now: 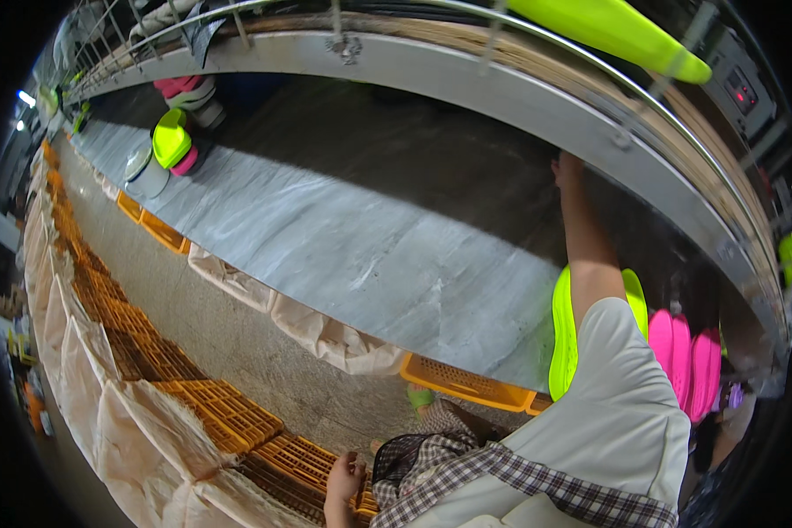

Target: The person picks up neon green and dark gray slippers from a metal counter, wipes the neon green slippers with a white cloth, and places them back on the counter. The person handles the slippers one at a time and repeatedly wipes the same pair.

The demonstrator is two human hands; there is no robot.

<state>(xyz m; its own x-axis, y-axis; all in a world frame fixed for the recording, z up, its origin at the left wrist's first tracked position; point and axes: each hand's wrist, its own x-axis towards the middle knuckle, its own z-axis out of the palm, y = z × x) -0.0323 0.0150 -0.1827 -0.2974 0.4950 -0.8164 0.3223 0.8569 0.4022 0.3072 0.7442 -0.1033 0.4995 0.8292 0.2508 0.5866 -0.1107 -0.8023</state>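
Note:
My right arm stretches across the grey tabletop (361,255). My right hand (568,169) reaches to the lower edge of the metal shelf, which hides most of its fingers, so whatever they touch stays out of sight. Beneath that forearm lie neon yellow-green sole-shaped pieces (564,339), partly covered by my sleeve. Beside them on the right stand several bright pink sole-shaped pieces (679,356). Low in the picture, my left hand (345,478) hangs by my side above orange crates, its fingers loosely bent and apart with nothing visible in them.
A metal-railed shelf (414,55) runs along the table's far side, bearing a yellow-green piece (616,35). At the far left stand a whitish pot (147,176) and yellow-green pieces (171,139). Orange crates (216,414) and pale cloth (163,440) line the floor; another crate (466,383) sits under the table.

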